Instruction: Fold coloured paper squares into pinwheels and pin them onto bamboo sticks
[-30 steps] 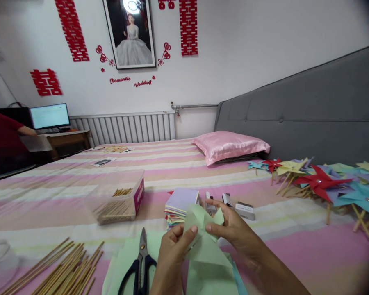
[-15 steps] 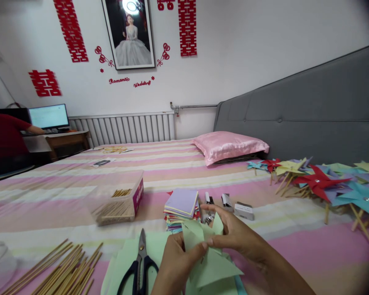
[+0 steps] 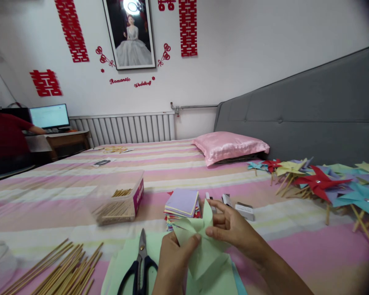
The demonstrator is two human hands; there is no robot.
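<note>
On a striped bed (image 3: 64, 196), the person's left hand (image 3: 175, 262) and right hand (image 3: 233, 229) pinch a folded green paper (image 3: 199, 246) low at centre, between scissors (image 3: 140, 266) and coloured paper stack (image 3: 183, 205). Bare bedding lies open to the right. Since a second ago, the paper's flaps have folded inward. Wall lettering reads "Romantic Wedding" (image 3: 132, 81).

just two bare hands here, the left hand (image 3: 174, 262) and the right hand (image 3: 233, 227), bare forearms too with no sleeves showing, no rings, no watch, no gloves, and short plain unpainted fingernails
</note>
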